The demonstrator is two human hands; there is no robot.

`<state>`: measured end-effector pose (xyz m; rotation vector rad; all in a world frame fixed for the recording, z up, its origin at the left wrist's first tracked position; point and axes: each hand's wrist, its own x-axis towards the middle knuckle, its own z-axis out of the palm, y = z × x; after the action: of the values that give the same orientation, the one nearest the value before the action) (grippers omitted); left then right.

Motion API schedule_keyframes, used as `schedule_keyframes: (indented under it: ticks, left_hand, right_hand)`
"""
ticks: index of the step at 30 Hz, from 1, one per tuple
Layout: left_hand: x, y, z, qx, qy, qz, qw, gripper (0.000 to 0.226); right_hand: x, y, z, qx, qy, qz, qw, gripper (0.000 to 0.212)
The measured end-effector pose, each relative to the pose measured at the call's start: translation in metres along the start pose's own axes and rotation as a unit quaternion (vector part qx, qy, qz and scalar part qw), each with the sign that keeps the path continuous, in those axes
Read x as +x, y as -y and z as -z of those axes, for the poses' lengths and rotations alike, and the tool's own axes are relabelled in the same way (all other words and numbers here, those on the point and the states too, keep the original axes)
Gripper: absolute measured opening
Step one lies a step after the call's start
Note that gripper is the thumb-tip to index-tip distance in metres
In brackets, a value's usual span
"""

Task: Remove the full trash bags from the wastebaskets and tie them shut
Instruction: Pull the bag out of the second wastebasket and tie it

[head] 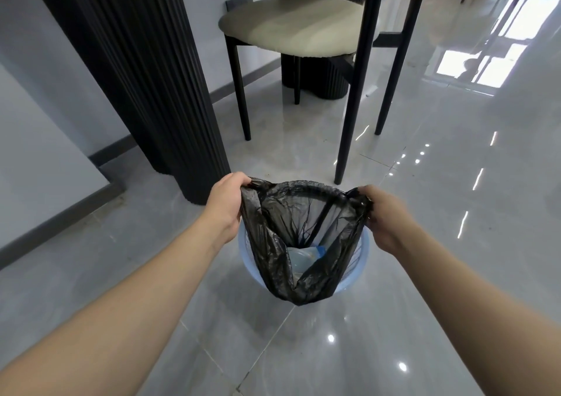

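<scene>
Bag: the black trash bag (273, 259) is looking thin, shiny and full of wrinkles. Its mouth is gaping wide between the two hands, and pale bits of rubbish are showing deep inside.

Where the bag is: it is hanging between the hands, with its lower part sitting down in the light blue wastebasket (362, 244) just below them.

Which way it is pointing: its mouth is facing up and toward the person — its long way is running up and down, from the hands into the basket.

Left hand: the left hand (226, 203) is gripping the bag's left edge, fingers curling over the bunched plastic, arm reaching out straight.

Right hand: the right hand (384, 218) is pinching the bag's right edge in curled fingers — its arm is reaching out too.

Past the hands: a chair (299, 27) with a pale seat and thin black legs is standing on the shiny grey floor (455, 213).
</scene>
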<state>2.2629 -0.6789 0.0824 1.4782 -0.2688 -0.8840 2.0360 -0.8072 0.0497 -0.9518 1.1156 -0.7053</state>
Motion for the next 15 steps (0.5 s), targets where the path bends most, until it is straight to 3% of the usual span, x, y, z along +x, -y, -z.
schedule_keyframes:
  ticks: [4, 7, 10, 15]
  left_hand:
    - [0.002, 0.0, 0.002, -0.024, 0.008, 0.047, 0.999, 0.002]
    - [0.004, 0.003, 0.003, 0.061, -0.025, 0.054, 0.996, 0.006]
    - [0.002, 0.008, 0.004, 0.137, -0.006, 0.09, 0.986, 0.011]
    - [0.0, 0.008, 0.001, 0.124, 0.003, 0.086, 0.988, 0.012]
  right_hand:
    - [0.004, -0.003, 0.001, -0.01, 0.0, -0.015, 1.0, 0.01]
    - [0.005, -0.001, -0.003, -0.04, -0.038, -0.034, 0.998, 0.025]
    - [0.004, -0.001, -0.007, -0.079, -0.037, -0.042, 0.995, 0.034]
    - [-0.003, 0.002, -0.011, 0.003, -0.022, -0.054, 0.998, 0.026]
